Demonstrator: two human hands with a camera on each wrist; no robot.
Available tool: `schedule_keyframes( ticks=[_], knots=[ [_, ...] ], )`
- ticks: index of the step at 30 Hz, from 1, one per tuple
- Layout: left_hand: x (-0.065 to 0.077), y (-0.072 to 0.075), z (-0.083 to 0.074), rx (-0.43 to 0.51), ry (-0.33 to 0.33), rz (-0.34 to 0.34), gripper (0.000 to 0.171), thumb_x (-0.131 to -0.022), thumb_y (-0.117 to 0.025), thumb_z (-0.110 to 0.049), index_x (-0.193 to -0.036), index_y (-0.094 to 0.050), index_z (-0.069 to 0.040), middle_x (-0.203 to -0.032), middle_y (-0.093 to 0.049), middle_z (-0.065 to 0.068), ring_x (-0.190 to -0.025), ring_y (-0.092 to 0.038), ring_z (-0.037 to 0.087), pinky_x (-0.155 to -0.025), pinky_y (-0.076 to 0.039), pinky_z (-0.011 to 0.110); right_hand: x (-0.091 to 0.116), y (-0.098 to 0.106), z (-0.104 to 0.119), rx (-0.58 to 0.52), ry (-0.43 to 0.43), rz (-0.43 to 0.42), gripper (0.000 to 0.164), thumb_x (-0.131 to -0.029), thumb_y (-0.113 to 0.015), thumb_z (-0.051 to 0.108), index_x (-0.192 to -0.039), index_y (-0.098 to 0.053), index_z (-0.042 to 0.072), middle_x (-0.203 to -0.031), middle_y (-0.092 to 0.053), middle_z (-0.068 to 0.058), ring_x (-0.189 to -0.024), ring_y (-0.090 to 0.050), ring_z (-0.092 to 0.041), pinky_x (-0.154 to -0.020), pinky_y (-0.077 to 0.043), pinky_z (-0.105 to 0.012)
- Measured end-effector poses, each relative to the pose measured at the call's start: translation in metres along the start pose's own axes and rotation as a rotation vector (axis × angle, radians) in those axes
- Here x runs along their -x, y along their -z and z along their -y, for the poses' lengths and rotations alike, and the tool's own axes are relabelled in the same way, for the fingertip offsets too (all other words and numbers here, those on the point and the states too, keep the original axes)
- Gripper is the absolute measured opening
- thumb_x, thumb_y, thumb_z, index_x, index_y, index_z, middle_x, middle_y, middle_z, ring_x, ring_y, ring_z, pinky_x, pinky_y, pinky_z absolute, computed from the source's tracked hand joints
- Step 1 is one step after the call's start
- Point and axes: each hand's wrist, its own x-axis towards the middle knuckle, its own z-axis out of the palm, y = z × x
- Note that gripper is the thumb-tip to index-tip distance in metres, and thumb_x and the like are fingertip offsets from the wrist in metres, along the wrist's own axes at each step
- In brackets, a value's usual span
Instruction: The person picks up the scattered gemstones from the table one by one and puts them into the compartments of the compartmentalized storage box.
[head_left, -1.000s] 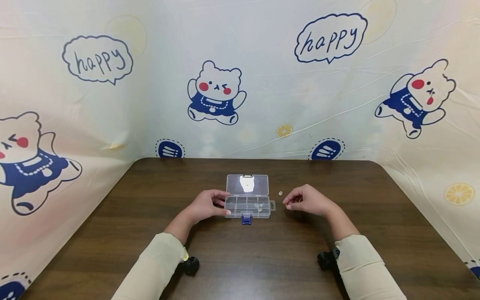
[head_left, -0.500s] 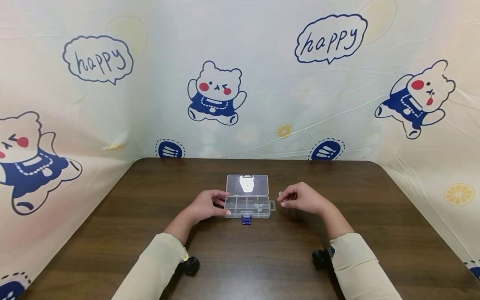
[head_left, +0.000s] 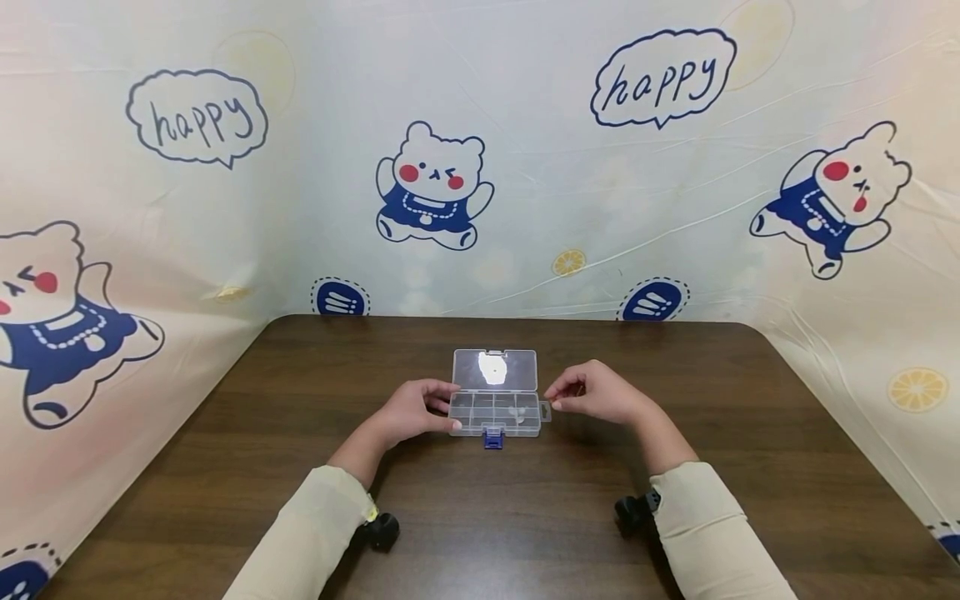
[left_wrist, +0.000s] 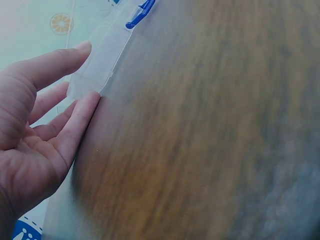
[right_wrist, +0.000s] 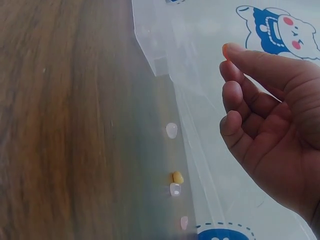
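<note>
A clear plastic compartment box [head_left: 517, 432] lies on the table with its lid [head_left: 468, 367] folded back and its blue latch [head_left: 492, 439] toward me. Small pale pieces [head_left: 517, 412] sit in its right part. My left hand [head_left: 408, 410] holds the box's left end, thumb at the front corner, fingers at the back. Near the box's right end, my right hand [head_left: 603, 392] pinches a tiny orange piece [right_wrist: 225, 52], seen at the fingertips in the right wrist view. That view also shows a whitish stone [right_wrist: 171, 130], a yellow stone [right_wrist: 178, 177] and a pink one [right_wrist: 184, 222].
Another whitish stone [right_wrist: 175, 189] touches the yellow one; the right hand hides these stones in the head view. A clear hanging tab [head_left: 545, 411] sticks out at the box's right end. The brown table [head_left: 337, 500] ends at a printed cloth backdrop [head_left: 525, 208].
My right hand has moved left and slightly away from me, reaching the box's right end and covering a whitish stone. My left hand and the box have stayed in place.
</note>
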Motion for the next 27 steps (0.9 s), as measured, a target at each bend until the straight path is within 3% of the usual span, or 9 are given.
schedule_keyframes(
  ticks=[27],
  knots=[
    [0.0, 0.0, 0.001, 0.004, -0.004, 0.0, 0.059, -0.069, -0.09, -0.02, -0.124, -0.067, -0.015, -0.104, -0.065, 0.001, -0.094, -0.06, 0.018, -0.078, -0.054, 0.03, -0.015, -0.01, 0.016, -0.018, 0.05, 0.03, 0.013, -0.088, -0.073, 0.009, -0.1, -0.074, 0.004, -0.088, -0.069, 0.003, -0.077, -0.058, -0.018, -0.071, -0.054, -0.03]
  ],
)
